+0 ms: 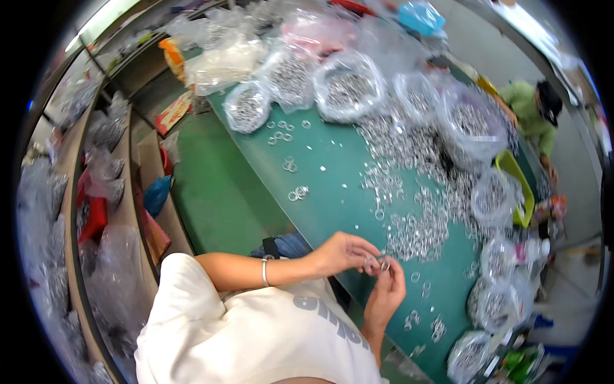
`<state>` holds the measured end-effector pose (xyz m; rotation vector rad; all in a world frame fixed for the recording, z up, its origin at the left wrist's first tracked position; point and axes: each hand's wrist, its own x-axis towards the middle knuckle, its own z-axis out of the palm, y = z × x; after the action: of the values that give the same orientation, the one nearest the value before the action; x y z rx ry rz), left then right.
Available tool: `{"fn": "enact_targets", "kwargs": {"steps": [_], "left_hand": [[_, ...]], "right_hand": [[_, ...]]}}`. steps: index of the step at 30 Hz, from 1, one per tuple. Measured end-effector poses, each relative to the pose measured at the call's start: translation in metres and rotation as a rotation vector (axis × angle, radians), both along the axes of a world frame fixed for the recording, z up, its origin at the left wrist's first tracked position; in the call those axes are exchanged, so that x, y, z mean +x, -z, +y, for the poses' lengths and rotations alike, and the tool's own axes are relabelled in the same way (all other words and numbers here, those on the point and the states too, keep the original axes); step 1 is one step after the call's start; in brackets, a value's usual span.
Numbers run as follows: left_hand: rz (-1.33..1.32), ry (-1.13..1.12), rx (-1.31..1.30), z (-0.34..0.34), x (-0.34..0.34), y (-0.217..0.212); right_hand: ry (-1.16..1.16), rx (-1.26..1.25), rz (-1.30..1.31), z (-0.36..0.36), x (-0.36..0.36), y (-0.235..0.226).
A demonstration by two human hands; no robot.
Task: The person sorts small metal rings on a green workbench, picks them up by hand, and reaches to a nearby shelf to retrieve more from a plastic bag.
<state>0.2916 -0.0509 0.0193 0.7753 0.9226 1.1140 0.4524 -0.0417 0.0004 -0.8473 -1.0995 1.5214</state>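
Observation:
Above the near edge of the green table (pixel 281 153), my two hands meet fingertip to fingertip. My right hand (pixel 387 288) pinches a small silvery metal ring (pixel 385 265) between thumb and fingers. Closed in a pinch beside it is my left hand (pixel 348 253), with a small shiny metal piece (pixel 368 261) at its fingertips; its exact shape is too small to tell. Just beyond the hands lies a spread pile of loose metal rings and clasp-like parts (pixel 419 227). A few single rings (pixel 416 277) rest close to my right hand.
Clear plastic bags of metal parts (pixel 348 89) line the table's far and right sides. Small ring groups (pixel 298 193) lie toward the left edge. A yellow-green basket (pixel 515 189) stands at right, near a person in green (pixel 531 115). Shelves with bags (pixel 96 224) stand at left.

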Motion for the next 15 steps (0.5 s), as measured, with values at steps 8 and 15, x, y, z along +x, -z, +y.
{"fn": "enact_targets", "kwargs": {"steps": [8,15], "left_hand": [[-0.238,0.016,-0.160,-0.002,-0.013,-0.010],[-0.192,0.009,-0.160,0.001,-0.024,-0.007]], "right_hand": [[-0.048,-0.201,0.250,-0.001,-0.009,-0.011],[0.083,0.115,-0.152,-0.002,-0.022,-0.008]]}}
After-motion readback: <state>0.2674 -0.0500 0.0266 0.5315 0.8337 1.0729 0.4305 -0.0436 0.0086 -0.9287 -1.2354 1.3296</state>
